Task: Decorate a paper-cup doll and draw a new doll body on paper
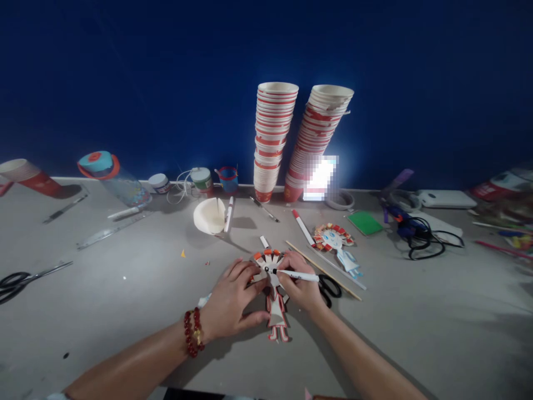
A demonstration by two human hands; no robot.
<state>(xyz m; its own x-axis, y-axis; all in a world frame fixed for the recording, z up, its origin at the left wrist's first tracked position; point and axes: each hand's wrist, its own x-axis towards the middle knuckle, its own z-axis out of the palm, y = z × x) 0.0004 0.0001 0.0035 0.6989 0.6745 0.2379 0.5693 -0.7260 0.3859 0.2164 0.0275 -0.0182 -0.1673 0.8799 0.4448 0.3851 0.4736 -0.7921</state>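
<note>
A paper doll (276,312) lies flat on the grey table, with an orange-and-white fringe round its head and a red-edged dress. My left hand (233,303) rests on the doll's left side, fingers stretched out, a red bead bracelet on the wrist. Between the fingers of my right hand (307,291) is a white marker (303,275), its dark tip at the doll's face beside a drawn black eye. A small white cap (264,242) lies just above the head. Black-handled scissors (331,288) are partly hidden by my right hand.
Behind stand two tall stacks of paper cups (272,139), the right one leaning. A second paper doll (333,241), a wooden stick (345,286) and a red-capped marker (303,226) lie to the right. A cut white cup (208,216) and other scissors (25,283) are leftward.
</note>
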